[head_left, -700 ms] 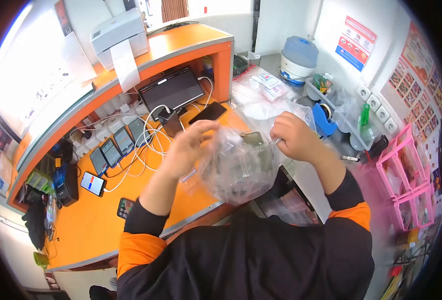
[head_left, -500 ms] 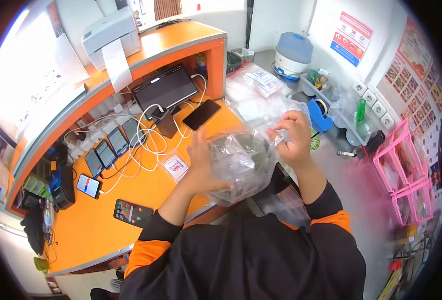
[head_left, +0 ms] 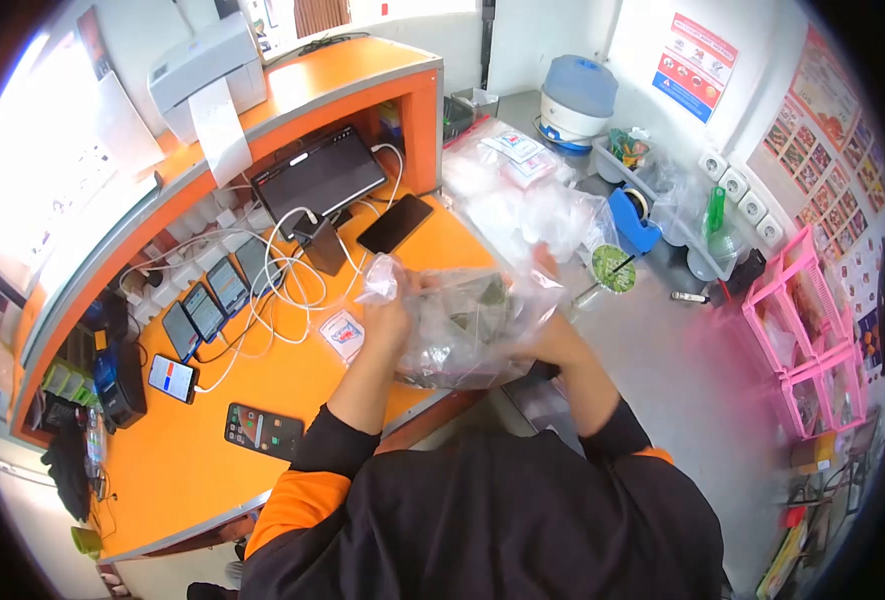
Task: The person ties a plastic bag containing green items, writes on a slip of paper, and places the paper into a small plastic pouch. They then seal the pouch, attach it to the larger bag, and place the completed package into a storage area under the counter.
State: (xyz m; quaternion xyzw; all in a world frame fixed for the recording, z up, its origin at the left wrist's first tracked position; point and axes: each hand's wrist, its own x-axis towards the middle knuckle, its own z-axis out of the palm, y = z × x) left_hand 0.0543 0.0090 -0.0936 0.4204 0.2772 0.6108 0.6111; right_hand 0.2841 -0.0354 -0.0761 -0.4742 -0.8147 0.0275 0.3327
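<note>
A clear plastic bag [head_left: 443,345] with something green inside hangs in front of me, over the counter's front edge. The green contents are blurred by the wrinkled plastic. My left hand [head_left: 388,315] is closed on the bag's gathered upper left corner. At the bag's right side, my right hand [head_left: 555,335] has its fingers apart, partly behind the plastic, touching the bag. A small white packet with red and blue print [head_left: 343,335] lies left of my left hand. Beyond the bag rests a dark phone [head_left: 395,224].
Several phones and looped white cables cover the orange counter [head_left: 173,480], near a tablet [head_left: 321,182]. A label printer [head_left: 208,80] sits on the upper ledge. Plastic bags [head_left: 503,185], a blue tape dispenser [head_left: 631,225], a green round-topped item [head_left: 614,269] and pink baskets [head_left: 798,330] stand right.
My left hand has gone from spread fingers at the bag's side to gripping its upper corner. My right hand has released its pinch and moved lower along the right side.
</note>
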